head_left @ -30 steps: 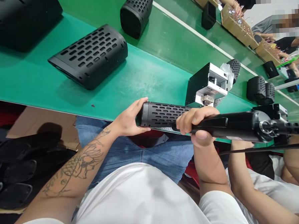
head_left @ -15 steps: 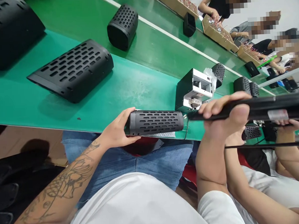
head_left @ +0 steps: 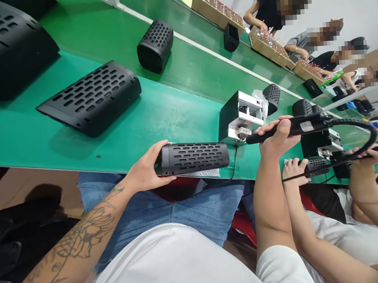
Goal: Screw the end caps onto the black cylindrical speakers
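My left hand (head_left: 147,169) grips one end of a black perforated housing (head_left: 196,157), which lies on its side at the table's near edge. Thumb and fingers wrap around that end. Held in my right hand (head_left: 276,137) is a black electric screwdriver (head_left: 305,125) with a ribbed cable curving off its back end. Its tip points left, at the metal front of a small screw feeder (head_left: 238,117); whether it touches cannot be made out. Under the housing, a piece of bubble wrap (head_left: 206,173) shows.
More black perforated housings stand around: a large one (head_left: 91,98) on the green tabletop (head_left: 175,117), another (head_left: 155,46) farther back. A co-worker's hand (head_left: 295,169) holds a similar part close on the right. Across the line, people handle cardboard boxes (head_left: 271,48).
My right hand has turned the screwdriver and brought its tip from beside the housing to the screw feeder. My left hand still grips the housing. The view has shifted slightly.
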{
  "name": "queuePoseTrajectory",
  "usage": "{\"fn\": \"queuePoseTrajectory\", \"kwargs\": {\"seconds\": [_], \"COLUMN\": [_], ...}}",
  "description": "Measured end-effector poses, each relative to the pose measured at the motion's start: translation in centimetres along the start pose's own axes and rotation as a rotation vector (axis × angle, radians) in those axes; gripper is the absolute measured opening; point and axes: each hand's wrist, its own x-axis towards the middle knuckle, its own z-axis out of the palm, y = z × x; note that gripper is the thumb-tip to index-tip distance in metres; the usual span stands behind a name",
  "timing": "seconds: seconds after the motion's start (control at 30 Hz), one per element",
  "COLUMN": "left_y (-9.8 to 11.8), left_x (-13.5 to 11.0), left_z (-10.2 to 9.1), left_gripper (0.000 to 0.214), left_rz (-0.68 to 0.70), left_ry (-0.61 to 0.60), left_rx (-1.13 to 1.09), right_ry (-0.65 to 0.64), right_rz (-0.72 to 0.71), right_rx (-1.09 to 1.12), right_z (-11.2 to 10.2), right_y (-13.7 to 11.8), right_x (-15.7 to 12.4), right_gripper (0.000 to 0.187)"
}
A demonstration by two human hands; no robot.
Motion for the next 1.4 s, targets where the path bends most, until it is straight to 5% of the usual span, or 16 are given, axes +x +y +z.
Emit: {"fn": "queuePoseTrajectory", "kwargs": {"seconds": [0.23, 0.4, 0.5, 1.4], "left_y": [-2.4, -2.5, -1.9, -1.1], "left_x": [-0.2, 0.5, 0.9, 0.6], "left_z": [0.9, 2.2, 2.3, 2.5], "left_gripper": [0.115, 0.047, 0.021, 0.028], "left_rz": [0.134, 0.086, 0.021, 0.014], "left_ry": [0.130, 0.646, 0.775, 0.715], "left_rx": [-0.204, -0.497, -0.491, -0.319], "right_ry": [0.119, 0.225, 0.234, 0.212], "right_rz": [-0.054, -0.051, -0.054, -0.047], "right_rx": [0.072, 0.064, 0.082, 0.065], "right_z": [-0.1, 0.3, 0.3, 0.0], "right_y": [-2.8, -2.0, -1.9, -0.7], "right_x": [-0.2, -0.8, -1.0, -1.2], "right_gripper": [0.029, 0.024, 0.024, 0.024]}}
